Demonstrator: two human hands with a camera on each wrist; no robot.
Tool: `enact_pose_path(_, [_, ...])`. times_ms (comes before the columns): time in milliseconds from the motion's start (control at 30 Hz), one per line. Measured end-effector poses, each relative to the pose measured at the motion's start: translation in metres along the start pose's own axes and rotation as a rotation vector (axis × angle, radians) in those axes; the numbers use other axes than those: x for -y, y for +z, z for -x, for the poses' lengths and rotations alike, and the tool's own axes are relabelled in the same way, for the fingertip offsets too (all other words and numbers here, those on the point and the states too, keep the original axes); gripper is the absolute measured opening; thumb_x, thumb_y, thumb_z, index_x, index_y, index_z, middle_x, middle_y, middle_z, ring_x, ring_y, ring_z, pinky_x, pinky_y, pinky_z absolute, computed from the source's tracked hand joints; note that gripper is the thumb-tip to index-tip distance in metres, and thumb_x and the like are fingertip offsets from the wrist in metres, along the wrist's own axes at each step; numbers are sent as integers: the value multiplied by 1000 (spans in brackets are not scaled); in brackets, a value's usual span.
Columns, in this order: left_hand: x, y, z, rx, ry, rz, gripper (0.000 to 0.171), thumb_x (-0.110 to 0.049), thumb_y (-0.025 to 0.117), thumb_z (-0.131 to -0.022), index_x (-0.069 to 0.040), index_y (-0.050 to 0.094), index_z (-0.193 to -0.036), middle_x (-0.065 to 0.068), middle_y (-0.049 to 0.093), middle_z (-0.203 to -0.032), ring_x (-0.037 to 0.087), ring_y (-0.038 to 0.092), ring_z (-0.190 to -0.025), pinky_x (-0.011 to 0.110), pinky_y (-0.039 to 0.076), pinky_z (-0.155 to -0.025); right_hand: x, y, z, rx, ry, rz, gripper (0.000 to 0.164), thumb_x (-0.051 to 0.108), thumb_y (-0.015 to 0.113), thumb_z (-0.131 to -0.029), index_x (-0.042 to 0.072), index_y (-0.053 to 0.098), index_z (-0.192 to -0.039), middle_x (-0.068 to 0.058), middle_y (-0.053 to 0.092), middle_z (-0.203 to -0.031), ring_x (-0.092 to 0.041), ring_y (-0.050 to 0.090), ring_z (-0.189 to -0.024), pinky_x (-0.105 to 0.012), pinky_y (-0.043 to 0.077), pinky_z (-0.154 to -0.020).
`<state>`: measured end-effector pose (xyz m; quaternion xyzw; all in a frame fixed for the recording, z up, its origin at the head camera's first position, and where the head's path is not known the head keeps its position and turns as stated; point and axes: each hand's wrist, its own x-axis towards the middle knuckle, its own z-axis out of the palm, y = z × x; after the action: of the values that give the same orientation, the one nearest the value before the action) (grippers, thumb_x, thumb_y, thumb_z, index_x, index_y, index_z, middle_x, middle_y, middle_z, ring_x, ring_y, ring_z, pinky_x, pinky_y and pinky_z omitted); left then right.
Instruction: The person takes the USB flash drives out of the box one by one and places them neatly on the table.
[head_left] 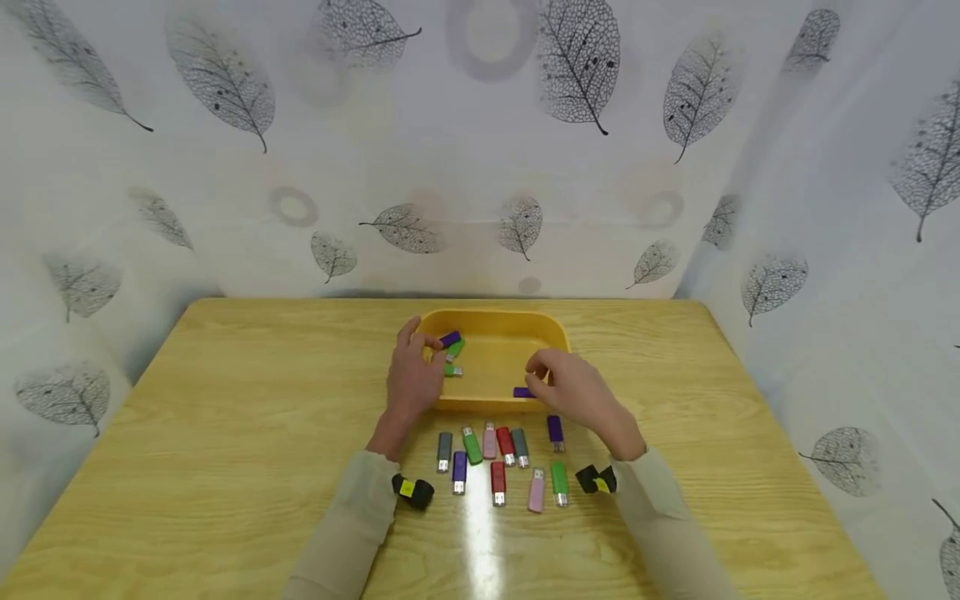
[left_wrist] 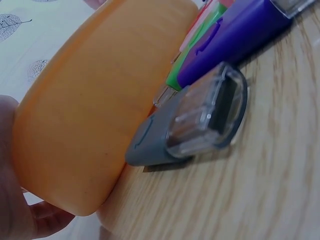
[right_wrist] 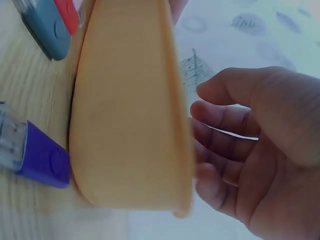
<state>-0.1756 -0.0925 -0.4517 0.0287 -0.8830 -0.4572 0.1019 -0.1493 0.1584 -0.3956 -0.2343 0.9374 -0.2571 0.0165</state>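
Fingers (right_wrist: 215, 115) of the right hand (head_left: 577, 392) curl loosely over the near right corner of the yellow tray (head_left: 498, 406), thumb and forefinger slightly parted, with nothing seen between them. Just beside their tips a purple USB stick (head_left: 523, 392) lies inside the tray, near its front wall. At the left end, the left hand (head_left: 415, 375) reaches over the rim, its forefinger at the end of another purple stick (head_left: 451, 339); whether it pinches that stick or only touches it, I cannot tell. Two green sticks (head_left: 453, 372) lie close by on the tray floor.

This looks like the laying of sticks into the tray, one per hand, with the purple pair at or near its release. The next move seems to call for freeing the left fingertips cleanly, then bringing both hands back over the front rim to the ten loose sticks (head_left: 498, 483) on the worktop (head_left: 262, 400).

Both forearms come in from the near edge and slant inward, wrists either side of those sticks, each with a black wrist camera (head_left: 413, 492). Leaf-printed cloth (head_left: 465, 167) hangs behind.
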Motion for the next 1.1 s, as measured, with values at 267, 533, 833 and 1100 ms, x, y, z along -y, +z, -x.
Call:
enact_pose_path(267, [3, 1, 1, 16, -8, -1, 17, -16, 55, -91, -4, 65, -97, 9, 36, -157, 40, 42, -138, 54, 45, -102, -14, 27, -12, 10, 42, -20, 8, 19, 64, -92, 15, 70, -91, 7, 66, -79, -4, 50, -55, -25, 44, -51])
enact_pose_path(533, [1, 0, 1, 6, 5, 8, 16, -15, 56, -91, -4, 65, -96, 9, 37, -156, 40, 43, -137, 54, 47, -98, -14, 28, -14, -3, 65, -5, 8, 21, 65, -91, 16, 71, -90, 8, 66, -77, -4, 47, -50, -24, 40, -48])
enact_pose_path(833, [-4, 5, -1, 13, 0, 0, 15, -15, 57, -91, -4, 65, -98, 9, 36, -157, 39, 41, -138, 54, 42, -105, -16, 23, -13, -22, 57, 8, 7, 22, 66, -90, 18, 71, -87, 12, 64, -74, -3, 47, -51, -23, 40, -48])
enact_pose_path(1100, [0, 3, 3, -12, 1, -20, 14, -15, 58, -90, -4, 65, -96, 9, 38, -156, 40, 45, -135, 54, 48, -97, -15, 30, -10, -36, 50, 11, 6, 23, 66, -90, 21, 70, -86, 14, 63, -74, -1, 46, -53, -21, 39, -48])
